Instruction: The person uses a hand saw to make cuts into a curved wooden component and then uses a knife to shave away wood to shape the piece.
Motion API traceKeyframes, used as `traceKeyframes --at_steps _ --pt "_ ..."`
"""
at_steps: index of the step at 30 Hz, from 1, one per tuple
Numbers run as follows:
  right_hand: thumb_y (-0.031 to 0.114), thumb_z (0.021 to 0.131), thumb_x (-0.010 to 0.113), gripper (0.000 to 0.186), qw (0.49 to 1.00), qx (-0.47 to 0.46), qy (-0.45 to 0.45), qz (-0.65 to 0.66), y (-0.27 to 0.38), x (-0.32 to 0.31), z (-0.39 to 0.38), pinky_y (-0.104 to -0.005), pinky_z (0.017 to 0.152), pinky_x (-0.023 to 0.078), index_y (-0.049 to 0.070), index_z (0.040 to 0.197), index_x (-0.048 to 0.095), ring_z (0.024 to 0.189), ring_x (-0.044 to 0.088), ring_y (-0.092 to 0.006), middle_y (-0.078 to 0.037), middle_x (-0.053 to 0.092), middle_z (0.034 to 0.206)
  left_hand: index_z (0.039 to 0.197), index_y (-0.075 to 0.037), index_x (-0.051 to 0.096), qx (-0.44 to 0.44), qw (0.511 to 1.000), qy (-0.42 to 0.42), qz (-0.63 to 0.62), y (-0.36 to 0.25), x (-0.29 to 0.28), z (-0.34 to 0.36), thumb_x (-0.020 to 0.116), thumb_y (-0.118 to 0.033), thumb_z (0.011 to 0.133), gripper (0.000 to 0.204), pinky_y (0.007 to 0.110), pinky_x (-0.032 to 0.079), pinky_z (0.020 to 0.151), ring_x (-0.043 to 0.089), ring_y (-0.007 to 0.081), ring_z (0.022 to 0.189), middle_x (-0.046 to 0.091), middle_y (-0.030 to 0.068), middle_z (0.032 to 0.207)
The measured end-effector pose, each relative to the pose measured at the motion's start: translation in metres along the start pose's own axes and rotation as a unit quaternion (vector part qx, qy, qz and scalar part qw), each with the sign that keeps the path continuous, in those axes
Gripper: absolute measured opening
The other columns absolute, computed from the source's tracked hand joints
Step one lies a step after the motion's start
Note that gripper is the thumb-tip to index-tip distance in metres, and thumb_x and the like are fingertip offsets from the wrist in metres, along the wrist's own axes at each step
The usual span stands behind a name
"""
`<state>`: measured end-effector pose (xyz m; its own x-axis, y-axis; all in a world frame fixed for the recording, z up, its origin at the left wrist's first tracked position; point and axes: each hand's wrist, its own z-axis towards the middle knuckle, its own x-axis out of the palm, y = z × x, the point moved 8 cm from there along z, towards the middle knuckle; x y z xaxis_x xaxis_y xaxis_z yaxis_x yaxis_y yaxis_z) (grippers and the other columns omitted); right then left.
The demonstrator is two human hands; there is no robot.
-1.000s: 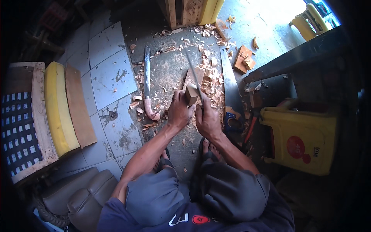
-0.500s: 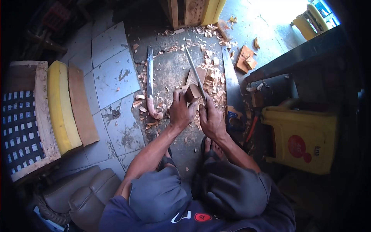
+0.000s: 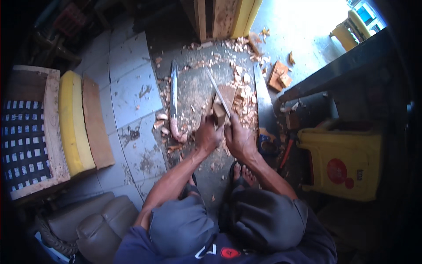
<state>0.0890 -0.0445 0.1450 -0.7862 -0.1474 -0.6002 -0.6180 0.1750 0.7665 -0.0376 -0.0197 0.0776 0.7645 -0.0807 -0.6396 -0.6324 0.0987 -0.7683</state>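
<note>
Wooden block, slim tool, in left and right hands, shavings around

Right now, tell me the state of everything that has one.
Left hand: closed around the wooden block.
Right hand: closed on the thin tool.
Wooden block: held.
Thin tool: held, slanting forward and left.
Large knife: unsheathed, lying on the floor.
Handsaw: lying on the floor.
Shavings: loose, scattered.

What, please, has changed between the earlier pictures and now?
The thin tool in the right hand has swung its far tip leftward. Nothing was taken up or let go: the left hand keeps the wooden block, and the long knife and saw lie as before.
</note>
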Motion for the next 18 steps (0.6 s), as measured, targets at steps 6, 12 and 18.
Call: traceKeyframes --at_steps 6,12,18 --pt "0.012 0.096 0.054 0.056 0.995 -0.071 -0.042 -0.051 -0.024 0.005 0.005 -0.0592 0.065 0.051 0.01 0.15 0.039 0.067 0.066 -0.0499 -0.029 0.065 0.071 0.127 -0.004 0.056 0.193 0.979 -0.06 0.039 -0.009 0.022 0.009 0.062 -0.022 0.09 0.042 0.054 0.05 0.088 0.06 0.0455 0.113 0.061 0.0265 0.122" --pt "0.017 0.097 0.052 0.053 0.995 -0.026 0.05 -0.077 -0.05 0.027 0.01 -0.0579 0.067 0.053 0.005 0.147 0.039 0.073 0.068 -0.0512 -0.035 0.065 0.079 0.125 -0.003 0.058 0.112 0.993 0.027 0.041 0.024 0.039 0.002 0.071 -0.024 0.089 0.043 0.046 0.048 0.099 0.057 0.0367 0.115 0.062 0.0153 0.118" --pt "0.028 0.097 0.057 0.045 0.994 0.076 -0.056 0.054 -0.079 0.011 -0.004 -0.0555 0.082 0.052 0.002 0.134 0.056 0.089 0.069 -0.0479 -0.03 0.07 0.094 0.127 -0.003 0.06 -0.04 0.994 0.05 -0.088 0.053 0.036 -0.012 0.084 -0.027 0.081 0.057 0.037 0.055 0.093 0.068 0.0274 0.106 0.069 0.0127 0.119"
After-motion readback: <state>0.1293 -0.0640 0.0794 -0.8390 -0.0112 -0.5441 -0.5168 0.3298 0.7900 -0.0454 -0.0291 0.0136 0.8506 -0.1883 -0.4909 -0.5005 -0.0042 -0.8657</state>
